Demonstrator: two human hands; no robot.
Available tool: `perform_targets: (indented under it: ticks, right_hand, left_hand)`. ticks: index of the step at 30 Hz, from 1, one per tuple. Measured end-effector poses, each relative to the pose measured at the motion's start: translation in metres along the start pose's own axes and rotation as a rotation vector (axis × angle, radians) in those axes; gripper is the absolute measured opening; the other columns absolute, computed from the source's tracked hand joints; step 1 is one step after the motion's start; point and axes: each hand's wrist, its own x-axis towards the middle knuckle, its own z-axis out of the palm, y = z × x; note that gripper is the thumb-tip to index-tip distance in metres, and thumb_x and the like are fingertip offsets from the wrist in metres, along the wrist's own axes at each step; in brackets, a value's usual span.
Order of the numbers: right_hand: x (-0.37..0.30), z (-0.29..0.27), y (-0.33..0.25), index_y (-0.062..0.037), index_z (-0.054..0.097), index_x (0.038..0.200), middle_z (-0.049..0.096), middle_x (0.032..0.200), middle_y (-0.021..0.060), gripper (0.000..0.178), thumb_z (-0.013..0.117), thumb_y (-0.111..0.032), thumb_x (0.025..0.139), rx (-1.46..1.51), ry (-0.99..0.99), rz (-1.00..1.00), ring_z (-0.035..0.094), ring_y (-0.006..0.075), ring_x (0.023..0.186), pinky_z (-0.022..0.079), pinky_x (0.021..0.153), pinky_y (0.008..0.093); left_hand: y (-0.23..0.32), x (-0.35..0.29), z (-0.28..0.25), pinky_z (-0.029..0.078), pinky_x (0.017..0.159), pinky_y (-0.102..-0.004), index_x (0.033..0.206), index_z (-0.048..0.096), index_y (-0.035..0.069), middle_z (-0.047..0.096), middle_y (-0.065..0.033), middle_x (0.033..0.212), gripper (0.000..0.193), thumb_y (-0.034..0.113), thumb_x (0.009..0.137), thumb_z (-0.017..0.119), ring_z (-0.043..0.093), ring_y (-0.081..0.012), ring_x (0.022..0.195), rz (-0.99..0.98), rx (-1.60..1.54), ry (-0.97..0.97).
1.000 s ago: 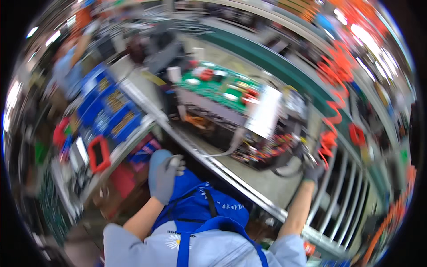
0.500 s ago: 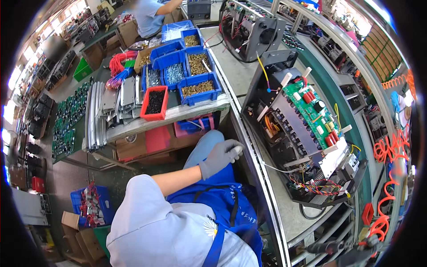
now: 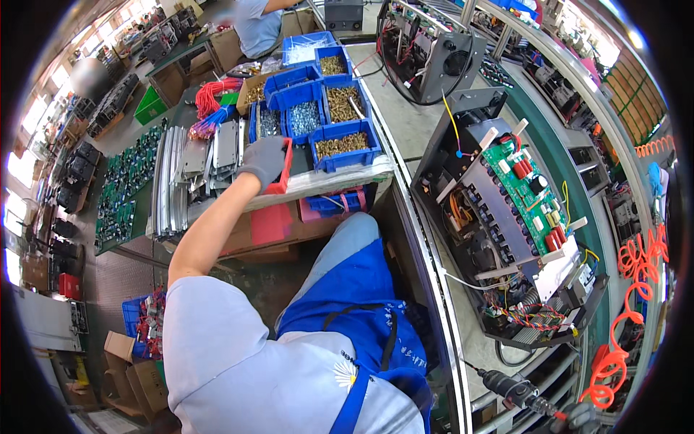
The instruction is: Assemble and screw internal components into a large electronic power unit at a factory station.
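Observation:
My left hand (image 3: 264,160), in a grey glove, reaches into the small red bin (image 3: 286,168) at the front edge of the parts bench. The back of the glove covers its fingertips and most of the bin. At the lower right, my gloved right hand (image 3: 580,417) grips the rear end of a dark power screwdriver (image 3: 515,389), whose thin bit points up and left. Beyond it, on the right-hand bench, sits an open black device chassis (image 3: 470,246) with a green circuit board (image 3: 517,184) and coloured wires.
Blue bins (image 3: 345,160) of brass and silver fasteners stand right of the red bin. Metal strips (image 3: 170,181) and circuit boards (image 3: 126,188) lie to the left. Another chassis (image 3: 434,58) stands farther back. A coiled orange hose (image 3: 614,358) hangs at right; a person (image 3: 253,29) sits at the far end.
My left hand has moved from above my lap, up and left into the red bin. The screwdriver now shows more fully, lower and farther left. The view has shifted slightly.

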Motion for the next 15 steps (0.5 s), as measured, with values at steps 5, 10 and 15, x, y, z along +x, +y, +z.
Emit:
perform_targets:
  ticks: [5,10,15]
  right_hand:
    - [0.007,0.007,0.016,-0.0118,0.033,0.065,0.030,0.054,0.0002,0.043,0.042,-0.034,0.100,-0.079,-0.062,-0.164,0.020,0.0072,0.039,0.015,0.037,0.0195]
    - [0.009,-0.086,0.056,0.0002,0.058,0.115,0.060,0.109,0.0092,0.033,0.047,-0.025,0.097,-0.399,-0.319,-0.205,0.055,0.0178,0.095,0.044,0.084,0.0300]
    - [-0.027,-0.020,0.079,-0.0027,0.051,0.076,0.059,0.087,0.0133,0.030,0.053,-0.031,0.088,-0.383,-0.405,-0.257,0.055,0.0245,0.085,0.043,0.096,0.0477]
  left_hand:
    - [-0.068,0.006,0.041,0.051,0.074,-0.0429,0.099,0.063,0.005,0.067,-0.0165,0.091,0.033,0.023,0.071,0.067,0.065,-0.0314,0.087,0.289,-0.063,-0.179]
    - [-0.051,0.019,0.031,0.049,0.066,-0.0408,0.080,0.063,0.004,0.064,-0.0159,0.077,0.017,0.017,0.069,0.067,0.063,-0.0305,0.074,0.395,-0.172,-0.278]
    - [-0.081,0.003,0.026,0.048,0.048,-0.0338,0.084,0.067,0.001,0.062,-0.0094,0.070,0.009,0.002,0.078,0.060,0.060,-0.0184,0.051,0.218,-0.363,-0.222]
